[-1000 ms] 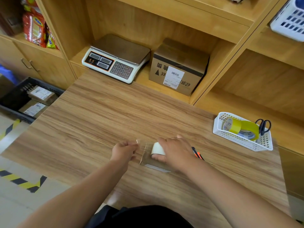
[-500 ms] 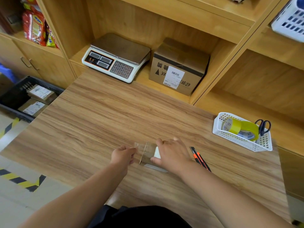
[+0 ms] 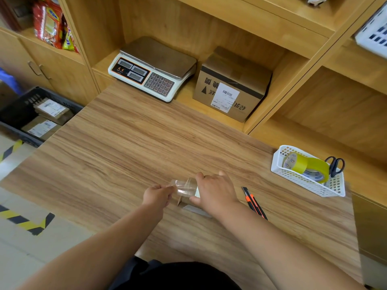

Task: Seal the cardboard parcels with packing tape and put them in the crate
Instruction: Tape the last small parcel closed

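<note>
**Tape strip drawn over small parcel, lower centre**

The dark crate [image 3: 15,110] at left edge is loaded with two labelled parcels [image 3: 52,108], one stacked partly over the other. The white basket [image 3: 276,162] at right is filled with a yellow tape roll [image 3: 310,166] and scissors [image 3: 336,166].

The left grip [image 3: 157,195] is closed, and the end of the clear tape strip [image 3: 183,186] is pinched by it. The right grip [image 3: 215,191] is curled over the tape roll [image 3: 196,192]; only a white sliver is seen.

The small parcel [image 3: 185,200] is set on the bench [image 3: 125,153] between both grips, under the strip and partly covered by the right grip. A utility knife [image 3: 254,203] is laid just right of it.
</note>
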The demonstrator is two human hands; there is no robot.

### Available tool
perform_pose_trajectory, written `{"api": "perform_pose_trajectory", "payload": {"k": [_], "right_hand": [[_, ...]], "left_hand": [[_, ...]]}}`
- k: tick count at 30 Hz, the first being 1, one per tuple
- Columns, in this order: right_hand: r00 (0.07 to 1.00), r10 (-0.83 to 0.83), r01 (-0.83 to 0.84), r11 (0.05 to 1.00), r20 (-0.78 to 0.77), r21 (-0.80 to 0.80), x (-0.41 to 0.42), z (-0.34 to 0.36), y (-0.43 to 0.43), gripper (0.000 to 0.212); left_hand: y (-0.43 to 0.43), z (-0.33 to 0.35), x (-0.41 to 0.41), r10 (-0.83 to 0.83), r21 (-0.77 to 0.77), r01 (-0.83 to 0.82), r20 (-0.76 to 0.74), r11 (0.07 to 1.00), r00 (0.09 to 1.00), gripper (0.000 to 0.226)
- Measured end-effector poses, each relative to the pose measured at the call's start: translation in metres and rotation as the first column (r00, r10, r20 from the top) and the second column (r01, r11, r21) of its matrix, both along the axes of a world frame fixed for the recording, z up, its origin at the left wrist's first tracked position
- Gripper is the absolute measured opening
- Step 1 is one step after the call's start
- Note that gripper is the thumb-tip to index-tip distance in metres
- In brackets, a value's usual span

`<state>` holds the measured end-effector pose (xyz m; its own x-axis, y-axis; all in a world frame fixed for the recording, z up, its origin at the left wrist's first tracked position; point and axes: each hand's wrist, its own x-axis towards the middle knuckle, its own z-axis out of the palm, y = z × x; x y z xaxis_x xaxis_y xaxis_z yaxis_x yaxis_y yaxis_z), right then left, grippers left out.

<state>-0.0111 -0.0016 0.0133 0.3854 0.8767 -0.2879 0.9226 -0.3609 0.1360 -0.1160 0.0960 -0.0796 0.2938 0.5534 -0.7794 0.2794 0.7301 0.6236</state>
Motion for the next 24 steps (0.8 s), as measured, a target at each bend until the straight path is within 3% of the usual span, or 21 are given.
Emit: {"api": "perform_pose_trajectory", "payload": {"k": [9, 24], "right_hand": [[0.999, -0.043, 0.043, 0.999, -0.008, -0.011, 0.003, -0.001, 0.001, 0.045], [0.999, -0.046, 0.047, 0.998, -0.015, 0.041, 0.0, -0.017, 0.003, 0.04]], "left_hand": [[-0.002, -0.009, 0.002, -0.009, -0.02, 0.01, 0.026, 1.0, 1.0, 0.034], [-0.014, -0.03, 0.01, -0.047, -0.005, 0.047, -0.062, 0.999, 0.997, 0.031]]}}
